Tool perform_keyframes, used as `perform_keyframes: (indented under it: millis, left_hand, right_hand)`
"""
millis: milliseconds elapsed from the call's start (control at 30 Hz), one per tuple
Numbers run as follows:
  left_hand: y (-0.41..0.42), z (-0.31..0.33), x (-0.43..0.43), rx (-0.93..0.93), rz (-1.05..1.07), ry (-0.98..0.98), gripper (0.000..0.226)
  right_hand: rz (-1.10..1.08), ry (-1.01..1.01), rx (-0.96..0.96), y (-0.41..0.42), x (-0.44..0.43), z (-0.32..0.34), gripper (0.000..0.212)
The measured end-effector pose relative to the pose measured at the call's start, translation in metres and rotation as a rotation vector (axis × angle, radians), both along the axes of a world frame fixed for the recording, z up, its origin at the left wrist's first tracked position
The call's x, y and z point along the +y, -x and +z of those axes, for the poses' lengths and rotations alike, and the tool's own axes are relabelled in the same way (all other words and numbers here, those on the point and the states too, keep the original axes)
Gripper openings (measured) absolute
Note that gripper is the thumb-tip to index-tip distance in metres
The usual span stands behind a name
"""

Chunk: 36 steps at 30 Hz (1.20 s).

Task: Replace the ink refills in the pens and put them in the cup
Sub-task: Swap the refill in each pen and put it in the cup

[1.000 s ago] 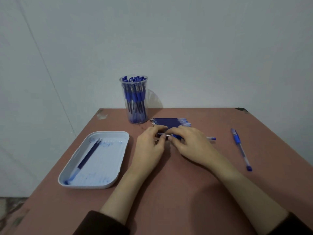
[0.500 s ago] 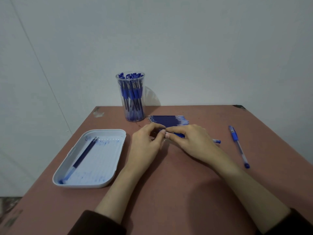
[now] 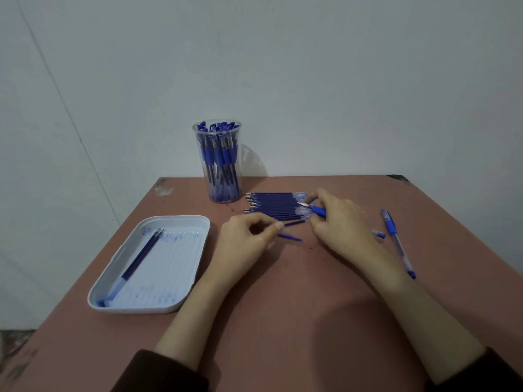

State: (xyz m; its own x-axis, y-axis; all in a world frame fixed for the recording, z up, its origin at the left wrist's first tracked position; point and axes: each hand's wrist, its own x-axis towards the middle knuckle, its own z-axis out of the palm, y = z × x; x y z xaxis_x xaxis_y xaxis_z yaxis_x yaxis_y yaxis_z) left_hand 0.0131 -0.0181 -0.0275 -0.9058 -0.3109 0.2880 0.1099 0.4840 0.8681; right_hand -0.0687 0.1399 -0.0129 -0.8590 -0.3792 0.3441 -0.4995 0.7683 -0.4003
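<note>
At the middle of the frame, on the table [image 3: 283, 306], the left hand [image 3: 246, 241] has its fingers curled, thumb and forefinger pressed together on a refill [image 3: 294, 223] that pokes out to the right. A second thin blue length [image 3: 290, 237] shows just below it, coming out from under the fingers (I cannot tell whether the hand holds that one as well). Right of centre, the right hand [image 3: 339, 222] grips a pen [image 3: 318, 211], its fingers wrapped round the barrel. The pen's tip points left over the right end of the row [image 3: 271, 206] of fresh refills, which lie side by side above both hands. The pen's back end sticks out past the hand toward the right of the frame. Just above the row's left end stands the cup [image 3: 220, 165], clear and packed with upright blue pens. At lower left lies the tray [image 3: 195, 278], smeared with blue ink, with spent refills [image 3: 141, 253] lying slantwise inside. At the right, near the right hand, a spare pen [image 3: 396, 241] lies on the table.
</note>
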Motion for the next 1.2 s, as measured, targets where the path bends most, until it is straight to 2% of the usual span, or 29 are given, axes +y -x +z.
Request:
perform_keyframes:
  millis: [100,233,300,400,500,633,733,833,933,1033,1200]
  left_hand:
    - [-0.001,-0.002,0.003,-0.129,-0.203,0.169,0.008]
    - [-0.004,-0.002,0.003,-0.147,-0.247,0.246,0.006]
    - [-0.002,-0.002,0.004,-0.111,-0.191,0.145,0.010]
    - [0.001,0.001,0.004,-0.030,-0.057,-0.209,0.010]
    - [-0.001,0.007,0.003,-0.006,-0.107,-0.443,0.019]
    - [-0.003,0.009,0.004,-0.008,-0.221,-0.560,0.027]
    - [-0.002,0.010,0.005,0.005,-0.266,-0.666,0.032]
    - [-0.001,0.013,0.005,0.051,-0.318,-0.752,0.032]
    - [0.001,0.013,0.004,0.089,-0.290,-0.806,0.024]
    - [0.003,0.011,0.001,0.107,-0.246,-0.776,0.018]
    - [0.003,0.008,0.000,0.125,-0.180,-0.802,0.027]
  right_hand:
    - [0.027,0.058,-0.029,-0.001,-0.001,-0.001,0.024]
    - [0.093,0.136,-0.064,-0.004,-0.004,-0.004,0.018]
    - [0.126,0.208,-0.082,-0.004,-0.006,-0.004,0.017]
    - [0.225,0.333,-0.080,-0.009,-0.008,-0.001,0.018]
    - [0.331,0.440,-0.156,-0.016,-0.011,0.002,0.009]
    - [0.425,0.612,-0.489,-0.023,-0.015,0.007,0.013]
    - [0.483,0.731,-0.761,-0.029,-0.018,0.012,0.030]
    - [0.553,0.823,-0.923,-0.033,-0.019,0.016,0.042]
    - [0.558,0.819,-0.905,-0.031,-0.020,0.013,0.040]
    - [0.539,0.795,-0.784,-0.029,-0.021,0.007,0.026]
    - [0.496,0.748,-0.578,-0.028,-0.023,0.002,0.015]
